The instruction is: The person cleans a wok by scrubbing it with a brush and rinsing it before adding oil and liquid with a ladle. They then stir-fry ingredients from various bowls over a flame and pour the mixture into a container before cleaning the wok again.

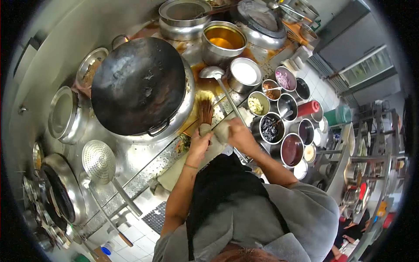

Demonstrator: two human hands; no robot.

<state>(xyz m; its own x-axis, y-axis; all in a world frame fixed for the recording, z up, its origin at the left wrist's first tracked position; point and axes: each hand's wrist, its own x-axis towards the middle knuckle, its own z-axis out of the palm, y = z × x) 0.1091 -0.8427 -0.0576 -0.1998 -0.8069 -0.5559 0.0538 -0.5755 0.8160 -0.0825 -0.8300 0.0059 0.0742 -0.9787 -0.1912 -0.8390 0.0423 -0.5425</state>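
My left hand [199, 145] is wrapped round the bound handle of a bamboo wok brush [206, 108], whose bristles point away from me toward the stove top. Close to its right is my right hand [239, 134], slightly blurred, with fingers curled at a bunched pale cloth [221, 132]. A steel ladle [212, 73] lies on the stove, its long handle running down behind my right hand. Left of the brush, a large black wok [139, 87] sits on its burner ring. A pale strip of cloth [174, 177] runs along the stove's front edge below my hands.
A pot of amber oil [223, 40] and a pot of white contents [245, 71] stand behind the brush. Several steel containers of ingredients, one with dark strips [271, 128], crowd the right. A perforated skimmer [99, 160] lies at left, its handle over the front edge.
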